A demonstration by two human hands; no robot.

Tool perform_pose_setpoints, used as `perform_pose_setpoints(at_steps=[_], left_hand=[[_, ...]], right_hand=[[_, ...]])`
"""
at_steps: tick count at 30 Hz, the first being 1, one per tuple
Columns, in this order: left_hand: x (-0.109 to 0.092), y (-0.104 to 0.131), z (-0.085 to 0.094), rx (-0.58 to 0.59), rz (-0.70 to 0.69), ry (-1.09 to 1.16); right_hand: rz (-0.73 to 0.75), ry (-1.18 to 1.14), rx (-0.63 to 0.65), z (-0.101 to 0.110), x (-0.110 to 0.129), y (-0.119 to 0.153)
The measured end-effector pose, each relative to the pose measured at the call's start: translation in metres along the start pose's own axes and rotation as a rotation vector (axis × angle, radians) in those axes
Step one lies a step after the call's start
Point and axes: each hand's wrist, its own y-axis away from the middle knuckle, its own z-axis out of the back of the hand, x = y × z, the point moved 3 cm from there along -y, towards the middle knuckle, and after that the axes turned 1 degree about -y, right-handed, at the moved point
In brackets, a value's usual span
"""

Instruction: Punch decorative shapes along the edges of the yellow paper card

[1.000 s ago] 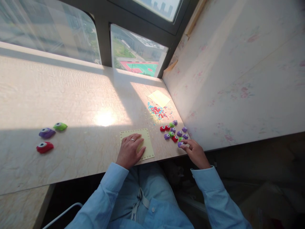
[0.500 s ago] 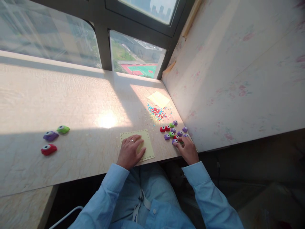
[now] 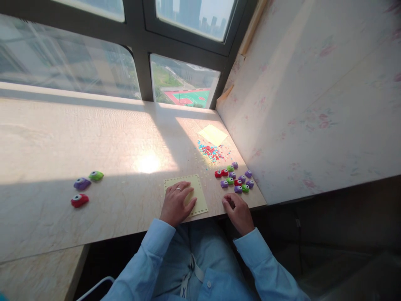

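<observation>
My left hand (image 3: 178, 203), with a ring on one finger, lies palm down with its fingers out on a yellow sheet of paper (image 3: 199, 196). Small punched holes run along the sheet's edges. To the right, my right hand (image 3: 238, 212) rests near the table's front edge with fingers curled in. Whatever it may hold is hidden. Just beyond it sits a cluster of small craft paper punches, among them a purple punch (image 3: 238, 189), a green punch (image 3: 245, 188) and a red punch (image 3: 218, 174). My right hand is apart from them.
Three more punches lie far left: a red one (image 3: 79, 200), a purple one (image 3: 82, 183) and a green one (image 3: 96, 175). Red, blue and yellow paper bits (image 3: 213, 151) are scattered before another yellow sheet (image 3: 213, 134). A papered wall (image 3: 313, 104) bounds the right side.
My right hand has drawn back from the punches toward the table's front edge, its fingers now curled. The left hand stays on the paper. The whole view has shifted slightly.
</observation>
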Motion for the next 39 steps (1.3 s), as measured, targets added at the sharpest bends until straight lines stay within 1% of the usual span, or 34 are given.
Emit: perform_pose_setpoints(at_steps=[3,7,12,15,18,20,22,25,28,30,33,35,36,37,39], left_hand=[[0.0,0.0,0.0,0.013,0.014,-0.001],[-0.003,-0.001,0.0,0.047,0.063,-0.01],[-0.011,0.0,0.0,0.149,0.112,-0.055],[-0.016,0.002,-0.001,0.189,0.098,-0.088],[-0.016,0.006,-0.005,0.177,0.072,-0.087],[-0.014,0.007,-0.008,0.132,0.057,-0.063],[-0.013,0.008,-0.006,0.057,0.04,-0.023],[-0.013,0.01,0.009,-0.097,0.03,0.021],[-0.007,0.016,0.037,-0.233,0.092,-0.003],[0.004,0.026,0.06,-0.305,0.153,-0.046],[0.029,0.047,0.094,-0.422,0.275,-0.157],[0.046,0.06,0.11,-0.453,0.389,-0.236],[0.053,0.066,0.115,-0.455,0.458,-0.248],[0.057,0.069,0.116,-0.435,0.51,-0.239],[0.058,0.07,0.11,-0.35,0.534,-0.178]], right_hand=[[0.0,0.017,0.019,-0.009,0.007,0.004],[-0.036,0.067,0.008,-0.012,0.009,0.001],[-0.112,0.186,-0.036,-0.017,0.004,-0.004],[-0.105,0.232,-0.071,-0.02,0.005,-0.004],[-0.075,0.244,-0.094,-0.021,0.007,-0.003],[-0.064,0.249,-0.114,-0.022,0.007,-0.002],[-0.06,0.255,-0.125,-0.022,0.006,-0.001],[-0.046,0.258,-0.126,-0.022,0.005,-0.001],[-0.022,0.245,-0.127,-0.021,0.003,0.0],[-0.006,0.233,-0.128,-0.021,0.002,0.0],[0.018,0.218,-0.136,-0.02,0.001,0.001],[0.02,0.204,-0.138,-0.019,0.001,0.0],[0.012,0.194,-0.132,-0.018,0.001,0.0],[-0.001,0.182,-0.121,-0.018,0.001,-0.002],[-0.025,0.15,-0.083,-0.018,0.002,-0.006]])
